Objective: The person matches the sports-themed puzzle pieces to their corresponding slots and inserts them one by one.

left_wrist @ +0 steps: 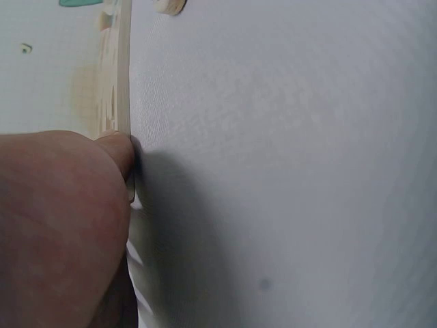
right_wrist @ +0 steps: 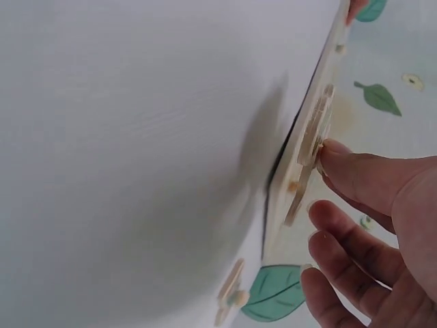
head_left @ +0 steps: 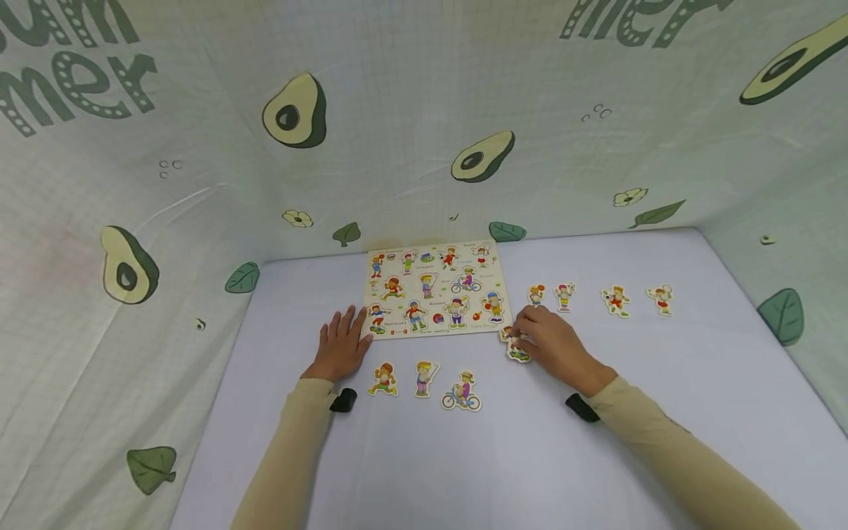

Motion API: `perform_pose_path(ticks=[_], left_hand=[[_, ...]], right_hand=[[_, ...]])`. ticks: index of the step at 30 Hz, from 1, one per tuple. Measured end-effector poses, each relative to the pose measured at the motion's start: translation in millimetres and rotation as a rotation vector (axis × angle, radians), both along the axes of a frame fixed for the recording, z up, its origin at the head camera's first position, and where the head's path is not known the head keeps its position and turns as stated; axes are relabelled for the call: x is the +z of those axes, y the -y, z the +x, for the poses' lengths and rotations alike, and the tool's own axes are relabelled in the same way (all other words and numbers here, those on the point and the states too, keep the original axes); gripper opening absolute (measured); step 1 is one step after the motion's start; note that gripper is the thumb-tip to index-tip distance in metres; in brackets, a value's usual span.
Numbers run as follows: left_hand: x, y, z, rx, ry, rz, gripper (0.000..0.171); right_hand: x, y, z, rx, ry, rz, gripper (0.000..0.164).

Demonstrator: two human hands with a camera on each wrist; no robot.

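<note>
A wooden puzzle board (head_left: 412, 283) with printed sports figures lies near the back of the table. My left hand (head_left: 341, 344) rests at its left edge with spread fingers. In the left wrist view, the thumb (left_wrist: 117, 150) touches the board's side. My right hand (head_left: 556, 346) is at the board's front right corner. It pinches a puzzle piece (head_left: 519, 355) between thumb and finger, a small figure with green at its foot, partly covered by the fingers. The right wrist view shows this piece (right_wrist: 315, 126) edge-on, gripped by its knob.
In front of the board lie a runner piece (head_left: 383, 380), a batter piece (head_left: 424, 379) and a cyclist piece (head_left: 461, 394). Right of it are several more, including a soccer piece (head_left: 617, 301) and a racket piece (head_left: 661, 299). A patterned cloth (head_left: 397, 177) hangs behind the table.
</note>
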State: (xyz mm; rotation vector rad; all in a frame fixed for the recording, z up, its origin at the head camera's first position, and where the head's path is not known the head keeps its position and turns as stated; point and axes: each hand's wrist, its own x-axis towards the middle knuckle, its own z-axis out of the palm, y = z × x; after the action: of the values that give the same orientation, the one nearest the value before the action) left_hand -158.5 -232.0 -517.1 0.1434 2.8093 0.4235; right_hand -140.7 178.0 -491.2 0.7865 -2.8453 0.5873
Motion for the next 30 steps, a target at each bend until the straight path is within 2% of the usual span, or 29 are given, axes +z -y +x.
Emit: perform_pose_path(ticks=[17,30], left_hand=[[-9.7,6.1,-3.2,-0.010,-0.015,0.020,0.068],[-11.7,7.5,-3.9,-0.022,-0.013,0.023,0.069]], right_hand=[[16.7,70.6,-20.7,0.069,0.001,-0.046,0.011],[24.6,130.5,-43.6,0.148,-0.006,-0.070,0.009]])
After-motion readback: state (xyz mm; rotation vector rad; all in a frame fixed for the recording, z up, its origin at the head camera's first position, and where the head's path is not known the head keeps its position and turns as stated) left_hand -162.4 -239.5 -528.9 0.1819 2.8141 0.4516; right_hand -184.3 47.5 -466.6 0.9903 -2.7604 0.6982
